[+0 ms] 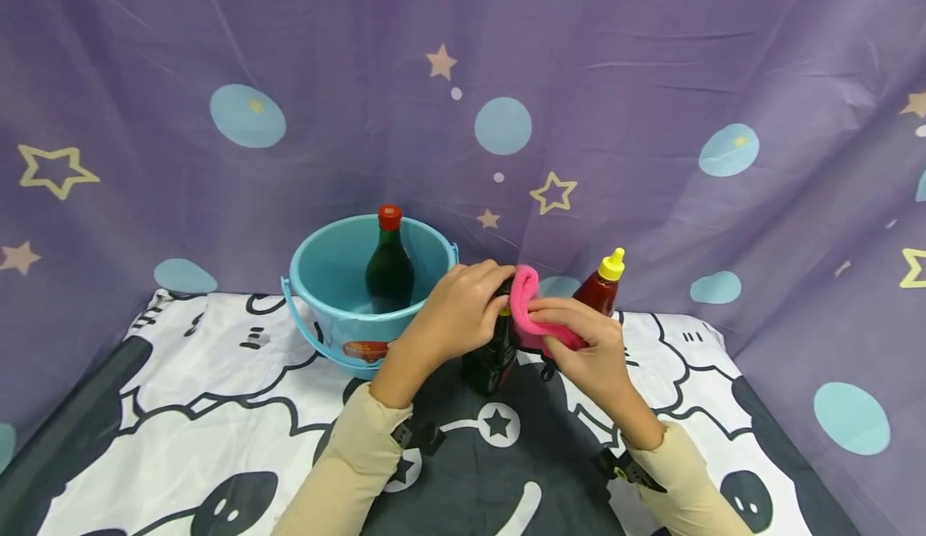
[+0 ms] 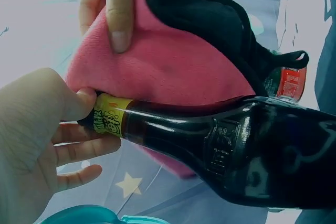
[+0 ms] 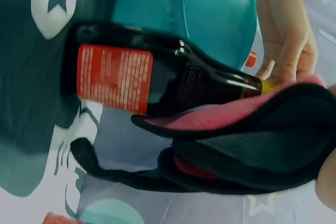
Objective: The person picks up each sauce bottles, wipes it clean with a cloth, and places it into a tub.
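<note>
In the head view my left hand (image 1: 459, 311) holds a dark glass sauce bottle (image 1: 490, 363) at the top of its neck. The bottle stands upright on the patterned cloth. The left wrist view shows thumb and fingers pinching it by the dark cap and yellow neck band (image 2: 111, 114); a red label (image 3: 115, 80) is on its body. My right hand (image 1: 589, 351) grips a pink cleaning cloth (image 2: 168, 66) with black edging and a black hanging loop (image 3: 89, 161). The cloth is folded and lies against the bottle's neck, partly hiding it.
Left of the hands stands a light blue bucket (image 1: 325, 271) with a green, red-capped bottle (image 1: 389, 271) inside. Behind the right hand is a red sauce bottle (image 1: 597, 288) with a yellow nozzle cap. A purple star-patterned curtain (image 1: 347, 78) hangs at the back.
</note>
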Motion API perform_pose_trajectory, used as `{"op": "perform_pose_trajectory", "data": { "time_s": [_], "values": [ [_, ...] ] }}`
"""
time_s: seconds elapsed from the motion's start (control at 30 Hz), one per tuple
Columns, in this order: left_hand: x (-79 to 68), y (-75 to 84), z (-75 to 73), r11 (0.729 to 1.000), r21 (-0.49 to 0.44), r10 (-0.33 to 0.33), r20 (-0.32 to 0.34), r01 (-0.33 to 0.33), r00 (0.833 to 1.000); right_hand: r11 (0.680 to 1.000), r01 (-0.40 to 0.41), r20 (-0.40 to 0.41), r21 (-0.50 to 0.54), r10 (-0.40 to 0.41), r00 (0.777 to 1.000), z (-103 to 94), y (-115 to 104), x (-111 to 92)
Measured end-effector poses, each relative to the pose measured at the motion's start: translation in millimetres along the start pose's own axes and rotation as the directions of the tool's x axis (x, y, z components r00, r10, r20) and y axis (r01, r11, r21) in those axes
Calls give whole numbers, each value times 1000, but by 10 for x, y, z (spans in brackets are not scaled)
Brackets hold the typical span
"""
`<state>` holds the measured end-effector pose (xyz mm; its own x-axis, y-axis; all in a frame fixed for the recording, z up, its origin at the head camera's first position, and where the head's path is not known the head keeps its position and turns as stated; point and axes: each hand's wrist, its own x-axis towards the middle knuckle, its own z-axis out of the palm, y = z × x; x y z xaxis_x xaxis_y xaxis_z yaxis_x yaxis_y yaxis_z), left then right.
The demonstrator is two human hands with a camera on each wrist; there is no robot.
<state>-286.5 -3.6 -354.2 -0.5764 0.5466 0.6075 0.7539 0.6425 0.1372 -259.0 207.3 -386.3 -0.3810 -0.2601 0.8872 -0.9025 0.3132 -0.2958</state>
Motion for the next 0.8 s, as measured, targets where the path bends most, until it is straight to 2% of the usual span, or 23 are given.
{"op": "perform_pose_trajectory", "data": {
  "time_s": [0.1,0.2,0.3,0.53,0.8],
  "values": [
    [11,16,-4,1000,20,16,3,-16,1000,993,116,95,-31,-113,989,-1,25,-7],
    [18,29,-14,999,34,26,3,-26,1000,964,242,186,-110,-219,958,19,56,-15],
    [18,37,-21,999,42,24,9,-24,1000,928,318,265,-193,-263,928,31,68,-24],
    [-6,36,-9,999,52,15,13,-16,1000,902,313,427,-297,-168,889,37,28,-58],
    [-20,29,-4,999,49,5,9,-6,1000,891,318,523,-325,-111,845,38,-10,-52]
  ]
}}
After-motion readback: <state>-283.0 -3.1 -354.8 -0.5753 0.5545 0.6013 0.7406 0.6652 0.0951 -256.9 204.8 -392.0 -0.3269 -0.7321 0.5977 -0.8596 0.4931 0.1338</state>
